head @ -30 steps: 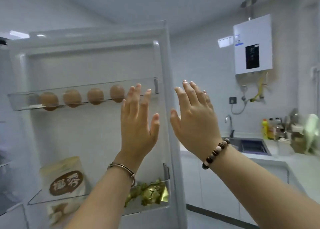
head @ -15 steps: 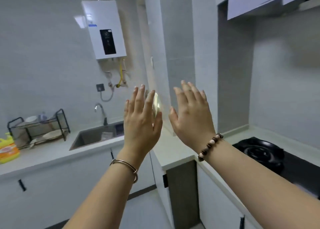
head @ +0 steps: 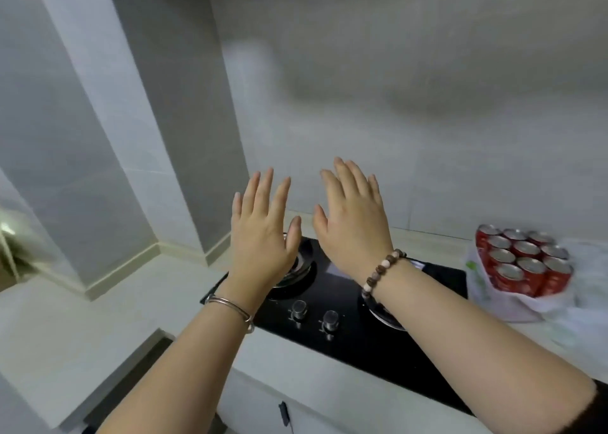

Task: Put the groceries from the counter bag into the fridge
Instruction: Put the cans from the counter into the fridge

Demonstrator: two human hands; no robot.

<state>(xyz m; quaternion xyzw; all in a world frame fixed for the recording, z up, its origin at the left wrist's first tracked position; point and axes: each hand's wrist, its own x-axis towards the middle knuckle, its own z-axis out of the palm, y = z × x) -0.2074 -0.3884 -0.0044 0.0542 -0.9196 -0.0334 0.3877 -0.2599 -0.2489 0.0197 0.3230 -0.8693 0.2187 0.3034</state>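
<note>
Both your hands hold nothing. Your left hand (head: 263,236) and right hand (head: 355,233) are raised side by side, backs toward you. The fingers are straight and spread, and the thumbs are near each other but apart. Beneath them lies the hob (head: 355,345), with its knobs (head: 314,313) just below your wrists.

The bag (head: 523,308) sits on the counter (head: 115,302), well off to the right of your right hand, just past the hob's edge. Its plastic has slumped open around a block of red cans (head: 523,247), packed tight with their tops up. Only the hob lies between your right hand and the bag.

The fridge is out of view, so you cannot tell what it already holds or whether its door is open. From here, the cans are all left to move; the block looks whole and sits in the bag. Whether the bag holds anything else is hidden.

I judge you are at the start of a fetch: reach right, lift, carry. The block looks heavy, so both hands under it should serve better than the thin plastic.
</note>
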